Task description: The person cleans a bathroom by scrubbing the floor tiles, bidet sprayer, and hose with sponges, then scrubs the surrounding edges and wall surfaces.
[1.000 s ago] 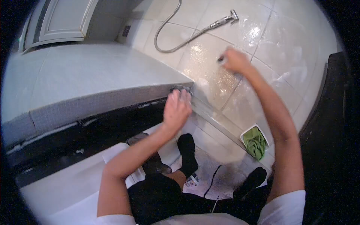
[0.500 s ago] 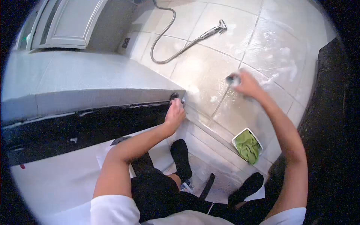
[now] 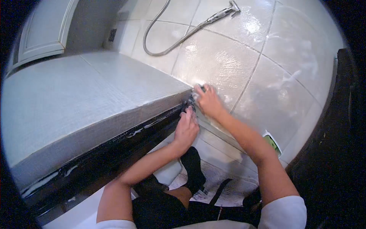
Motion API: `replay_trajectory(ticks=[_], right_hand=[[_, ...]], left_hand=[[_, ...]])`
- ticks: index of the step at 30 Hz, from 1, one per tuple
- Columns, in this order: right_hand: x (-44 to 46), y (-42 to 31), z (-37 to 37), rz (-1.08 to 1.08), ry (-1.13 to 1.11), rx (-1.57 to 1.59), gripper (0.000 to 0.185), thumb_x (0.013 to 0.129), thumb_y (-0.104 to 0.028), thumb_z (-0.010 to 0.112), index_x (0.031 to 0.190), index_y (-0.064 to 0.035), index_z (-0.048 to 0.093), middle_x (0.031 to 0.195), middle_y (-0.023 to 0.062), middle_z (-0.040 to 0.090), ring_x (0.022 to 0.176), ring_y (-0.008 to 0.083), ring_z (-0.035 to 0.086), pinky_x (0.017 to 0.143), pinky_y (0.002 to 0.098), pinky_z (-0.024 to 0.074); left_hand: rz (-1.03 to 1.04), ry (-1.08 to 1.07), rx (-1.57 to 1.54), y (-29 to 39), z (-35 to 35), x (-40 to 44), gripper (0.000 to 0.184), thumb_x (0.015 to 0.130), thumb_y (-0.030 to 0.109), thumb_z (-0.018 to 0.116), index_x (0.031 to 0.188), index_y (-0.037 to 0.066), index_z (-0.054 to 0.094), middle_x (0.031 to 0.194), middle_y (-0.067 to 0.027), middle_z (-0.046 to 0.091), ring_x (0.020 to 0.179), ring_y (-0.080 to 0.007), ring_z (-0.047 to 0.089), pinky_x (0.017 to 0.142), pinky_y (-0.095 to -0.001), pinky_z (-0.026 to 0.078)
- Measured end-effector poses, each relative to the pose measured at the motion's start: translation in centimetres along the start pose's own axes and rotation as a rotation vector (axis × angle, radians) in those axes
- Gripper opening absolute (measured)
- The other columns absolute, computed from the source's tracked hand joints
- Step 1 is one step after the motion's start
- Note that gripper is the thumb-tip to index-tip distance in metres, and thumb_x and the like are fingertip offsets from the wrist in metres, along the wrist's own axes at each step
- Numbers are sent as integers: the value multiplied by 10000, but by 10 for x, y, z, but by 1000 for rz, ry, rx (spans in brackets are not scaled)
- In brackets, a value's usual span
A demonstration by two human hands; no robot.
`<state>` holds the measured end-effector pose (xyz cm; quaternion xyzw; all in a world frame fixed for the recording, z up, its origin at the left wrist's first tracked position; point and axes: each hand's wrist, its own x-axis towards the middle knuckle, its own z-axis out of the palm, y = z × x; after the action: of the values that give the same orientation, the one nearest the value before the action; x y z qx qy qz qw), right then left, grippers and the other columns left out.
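Head view: right hand (image 3: 207, 101) has moved from the open floor (image 3: 217, 63) to the ledge (image 3: 95, 99) corner, beside the left hand (image 3: 187, 126); both now attend to one spot.
Grip: fingers of both curled; cannot tell what either holds.
Dark object (image 3: 188, 102): at the ledge's end, by the left fingertips; foamy, outline unclear.
Ledge: pale, fine-textured, square-edged.
Floor: glossy wet tiles, foam-streaked.
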<state>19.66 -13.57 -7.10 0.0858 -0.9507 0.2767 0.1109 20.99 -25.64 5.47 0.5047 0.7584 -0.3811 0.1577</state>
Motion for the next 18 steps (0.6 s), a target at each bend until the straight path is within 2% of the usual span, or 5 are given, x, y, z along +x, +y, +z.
replay_trajectory(ticks=[3, 8, 10, 13, 18], right_hand=[[-7, 1, 15, -143, -23, -74, 176, 780, -161, 543, 837, -80, 688, 1156, 43, 534, 1059, 268, 502, 820, 405, 401], [26, 41, -21, -30, -22, -90, 158, 783, -179, 563, 792, -92, 694, 1134, 48, 527, 1020, 272, 501, 810, 396, 391], [26, 42, -29, 36, 22, -104, 150, 774, -199, 584, 780, -100, 696, 1136, 47, 526, 1013, 273, 500, 813, 395, 387], [24, 44, -42, 24, -52, -98, 143, 746, -231, 626, 781, -113, 699, 1139, 54, 526, 1017, 274, 496, 819, 397, 383], [3, 62, -54, -45, -36, -98, 206, 735, -275, 656, 880, -133, 689, 1152, 55, 524, 1010, 275, 496, 825, 400, 386]], left_hand=[[23, -31, -50, 7, -2, -8, 405, 853, 159, 452, 1180, -59, 551, 1323, -224, 466, 1142, -298, 441, 878, -382, 367], [-41, -25, -203, 3, 12, 11, 407, 859, 151, 440, 1189, -71, 524, 1302, -228, 475, 1106, -324, 463, 859, -397, 405], [-274, 70, -681, 15, 28, 34, 443, 848, 173, 491, 1199, -97, 488, 1299, -252, 457, 1086, -359, 467, 864, -436, 438], [-395, 101, -818, 39, 36, 49, 489, 826, 198, 555, 1193, -113, 471, 1309, -290, 422, 1062, -383, 480, 878, -464, 447], [-245, 342, -778, 76, 45, 50, 466, 836, 203, 567, 1127, -154, 495, 1285, -327, 425, 1054, -412, 486, 919, -466, 407]])
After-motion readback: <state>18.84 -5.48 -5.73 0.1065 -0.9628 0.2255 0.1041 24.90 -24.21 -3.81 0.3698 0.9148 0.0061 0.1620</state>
